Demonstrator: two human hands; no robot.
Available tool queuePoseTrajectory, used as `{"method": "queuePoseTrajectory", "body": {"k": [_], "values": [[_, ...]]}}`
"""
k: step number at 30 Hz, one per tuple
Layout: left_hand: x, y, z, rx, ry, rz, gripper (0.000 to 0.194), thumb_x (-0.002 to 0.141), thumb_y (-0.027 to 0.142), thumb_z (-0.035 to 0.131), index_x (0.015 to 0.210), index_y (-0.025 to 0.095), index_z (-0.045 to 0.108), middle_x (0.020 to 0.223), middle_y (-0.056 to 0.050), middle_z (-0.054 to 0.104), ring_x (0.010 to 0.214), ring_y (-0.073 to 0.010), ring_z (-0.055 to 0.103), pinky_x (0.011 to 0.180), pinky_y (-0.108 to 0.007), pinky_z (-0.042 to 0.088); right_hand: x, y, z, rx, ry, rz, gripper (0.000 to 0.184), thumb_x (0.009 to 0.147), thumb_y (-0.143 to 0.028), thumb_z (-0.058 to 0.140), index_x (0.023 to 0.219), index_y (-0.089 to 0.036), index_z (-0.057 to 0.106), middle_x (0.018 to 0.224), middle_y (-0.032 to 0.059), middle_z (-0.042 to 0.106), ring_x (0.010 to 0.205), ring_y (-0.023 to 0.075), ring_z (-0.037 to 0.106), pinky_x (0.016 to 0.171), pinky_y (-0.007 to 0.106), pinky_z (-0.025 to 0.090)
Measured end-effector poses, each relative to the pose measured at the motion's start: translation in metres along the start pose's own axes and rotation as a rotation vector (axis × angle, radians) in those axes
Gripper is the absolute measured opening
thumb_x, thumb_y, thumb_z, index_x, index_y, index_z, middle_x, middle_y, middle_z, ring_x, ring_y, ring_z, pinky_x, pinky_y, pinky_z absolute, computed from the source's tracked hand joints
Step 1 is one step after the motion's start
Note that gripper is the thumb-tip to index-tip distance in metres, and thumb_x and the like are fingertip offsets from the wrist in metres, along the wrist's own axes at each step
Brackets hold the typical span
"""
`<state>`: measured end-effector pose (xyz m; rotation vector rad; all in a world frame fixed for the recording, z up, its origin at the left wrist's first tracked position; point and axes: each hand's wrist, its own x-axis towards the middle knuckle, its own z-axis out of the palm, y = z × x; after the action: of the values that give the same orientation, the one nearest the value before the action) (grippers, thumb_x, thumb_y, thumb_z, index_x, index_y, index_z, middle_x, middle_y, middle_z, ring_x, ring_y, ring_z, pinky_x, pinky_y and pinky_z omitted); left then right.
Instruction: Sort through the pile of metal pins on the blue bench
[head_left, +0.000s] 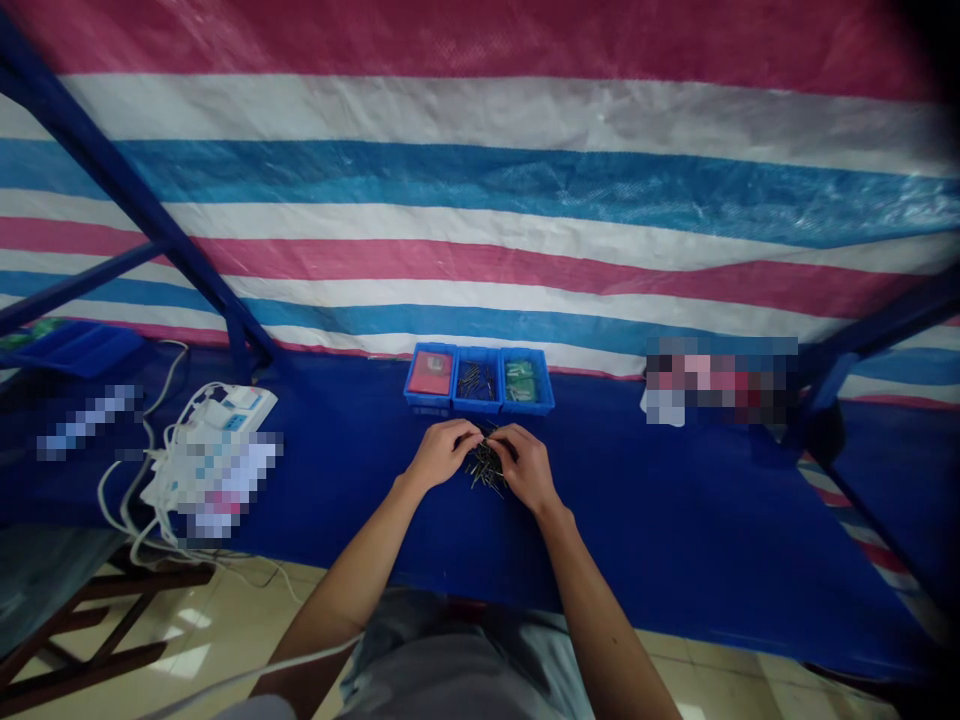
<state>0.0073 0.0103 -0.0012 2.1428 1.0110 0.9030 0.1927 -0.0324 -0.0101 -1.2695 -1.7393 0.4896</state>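
A loose pile of thin, dark metal pieces (486,474), like screws or pins, lies on the blue table between my hands. My left hand (444,455) reaches in from the left with thumb and fingertips pinched together at the pile's far side. Close beside it, my right hand (529,468) is pinched the same way, its fingertips almost meeting the left ones. Whatever the fingertips hold is too small to make out. Just beyond stand three joined blue bins: the left bin (428,407) has a red item, the middle bin (476,406) dark thin pieces, the right bin (529,407) green and pale items.
A white power strip (251,408) with tangled white cables (161,500) sits on the left of the blue table (660,530). Blurred items (705,385) lie at the back right. Blue frame bars (142,205) slant at both sides, before a striped tarp (480,180).
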Motion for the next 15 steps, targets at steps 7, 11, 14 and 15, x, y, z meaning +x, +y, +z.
{"method": "queuePoseTrajectory", "body": {"k": [7,11,14,15], "values": [[0.0000,-0.0001,0.0002,0.003,0.003,-0.002,0.023,0.097,0.030,0.053,0.087,0.017,0.070,0.083,-0.004,0.070,0.076,-0.0156,0.063,0.071,-0.024,0.045,0.0007,-0.0015,-0.0006,-0.021,-0.012,-0.006,0.021,0.099,-0.028,0.050,0.085,-0.021,0.064,0.083,0.0047,0.064,0.076,0.0187,0.060,0.071,0.029,0.046],[0.0001,-0.0002,0.0000,-0.008,0.009,0.001,0.024,0.098,0.031,0.052,0.088,0.017,0.070,0.082,-0.004,0.070,0.075,-0.0157,0.063,0.070,-0.025,0.045,0.0008,-0.0027,-0.0014,-0.046,-0.018,0.000,0.024,0.100,-0.030,0.048,0.084,-0.021,0.063,0.080,0.0042,0.062,0.073,0.0180,0.058,0.067,0.028,0.044],[0.0000,-0.0008,0.0000,-0.012,0.015,0.002,0.024,0.098,0.031,0.053,0.087,0.017,0.070,0.082,-0.004,0.070,0.073,-0.0151,0.062,0.070,-0.024,0.045,0.0007,-0.0027,-0.0019,-0.060,-0.015,0.004,0.026,0.101,-0.030,0.046,0.083,-0.021,0.062,0.078,0.0034,0.061,0.071,0.0171,0.057,0.066,0.027,0.042],[0.0000,-0.0010,0.0001,-0.012,0.016,0.001,0.024,0.097,0.031,0.054,0.087,0.017,0.070,0.082,-0.004,0.070,0.073,-0.0150,0.062,0.070,-0.024,0.045,0.0007,-0.0025,-0.0021,-0.067,-0.013,0.007,0.027,0.101,-0.031,0.045,0.083,-0.021,0.062,0.077,0.0030,0.060,0.070,0.0168,0.056,0.065,0.027,0.042]]}}
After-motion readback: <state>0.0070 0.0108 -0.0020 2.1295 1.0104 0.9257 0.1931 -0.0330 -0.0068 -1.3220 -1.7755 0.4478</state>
